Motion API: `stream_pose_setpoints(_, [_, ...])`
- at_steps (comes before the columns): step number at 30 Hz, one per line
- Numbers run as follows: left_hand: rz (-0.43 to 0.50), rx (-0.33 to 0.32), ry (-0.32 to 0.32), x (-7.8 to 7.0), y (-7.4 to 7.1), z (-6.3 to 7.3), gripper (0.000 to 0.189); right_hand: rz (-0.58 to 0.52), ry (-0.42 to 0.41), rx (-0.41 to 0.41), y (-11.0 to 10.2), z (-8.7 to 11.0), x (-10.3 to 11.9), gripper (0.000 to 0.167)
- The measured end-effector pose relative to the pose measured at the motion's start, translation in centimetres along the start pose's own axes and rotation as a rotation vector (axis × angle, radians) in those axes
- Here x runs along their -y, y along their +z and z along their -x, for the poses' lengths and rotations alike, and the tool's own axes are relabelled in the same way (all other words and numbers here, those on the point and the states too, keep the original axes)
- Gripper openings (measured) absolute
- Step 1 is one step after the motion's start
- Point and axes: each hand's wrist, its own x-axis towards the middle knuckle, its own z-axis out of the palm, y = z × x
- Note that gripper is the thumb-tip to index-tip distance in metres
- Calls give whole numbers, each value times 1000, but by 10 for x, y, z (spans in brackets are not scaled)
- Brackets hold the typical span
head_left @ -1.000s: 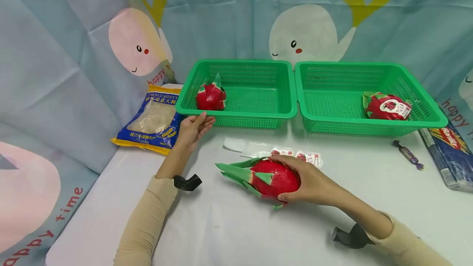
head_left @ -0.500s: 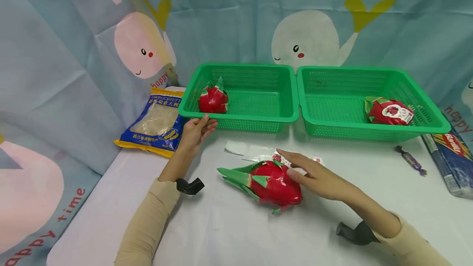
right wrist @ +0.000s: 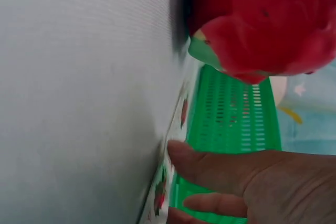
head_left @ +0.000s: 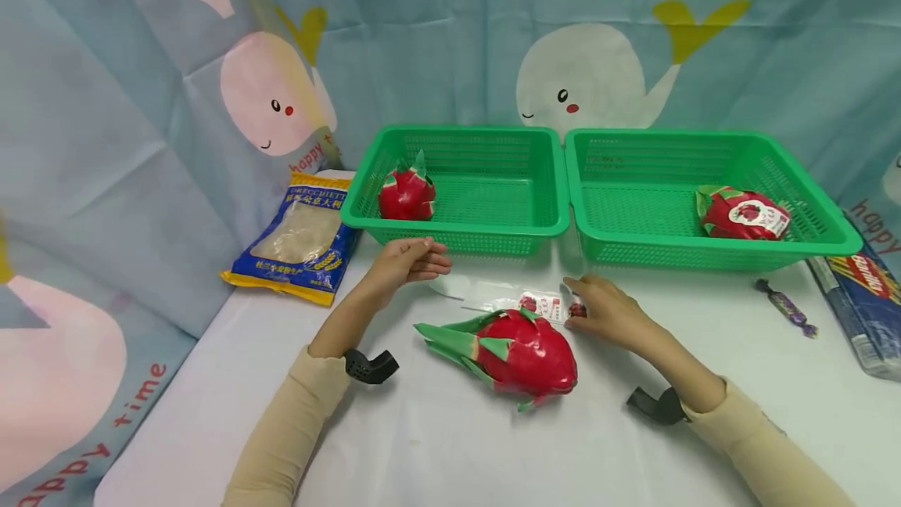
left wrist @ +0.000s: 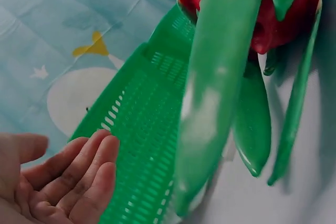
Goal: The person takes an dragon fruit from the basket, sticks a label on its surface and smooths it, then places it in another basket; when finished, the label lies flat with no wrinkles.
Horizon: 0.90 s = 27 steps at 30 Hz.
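A strip of dragon fruit label stickers (head_left: 540,305) lies on the white table, with clear backing at its left. My right hand (head_left: 611,313) is over its right end, thumb at the near edge and fingers at the far edge; the right wrist view shows the thumb (right wrist: 202,163) against the strip. Just in front lies a red dragon fruit (head_left: 531,354), its green leaves pointing left. My left hand (head_left: 408,266) hovers before the left green basket (head_left: 457,241), palm turned inward, fingers loosely bent around nothing. In the left wrist view that hand (left wrist: 68,182) is below the fruit's long leaf.
The left basket holds one dragon fruit (head_left: 407,194). In the right basket (head_left: 697,255) sits another dragon fruit (head_left: 746,213) bearing a label. A blue pasta bag (head_left: 299,237) lies left, a wrapped candy (head_left: 787,307) and blue Barilla package (head_left: 869,303) right.
My right hand has let go of the dragon fruit and moved back to the sticker strip's right end. My left hand has come away from the basket rim, rightward and nearer.
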Motion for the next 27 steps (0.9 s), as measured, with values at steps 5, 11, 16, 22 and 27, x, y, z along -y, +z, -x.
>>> stream_pose_setpoints(5, [-243, 28, 147, -10, 13, -1, 34, -31, 27, -13, 2, -2, 3, 44])
stream_pose_setpoints(11, [-578, 42, 327, -21, 37, -4, 23, -81, 16, 4, 0, -6, 3, 37])
stream_pose_setpoints(16, [-748, 79, 386, -24, 51, -9, 23, -152, -31, 62, -4, -13, -2, 22])
stream_pose_setpoints(22, [-851, 88, 500, -29, 61, -17, 25, -178, -58, -7, -26, -18, 8, 13])
stream_pose_setpoints(27, [-904, 136, 535, -35, 71, -20, 29, -176, -134, -35, -51, -21, 21, 11])
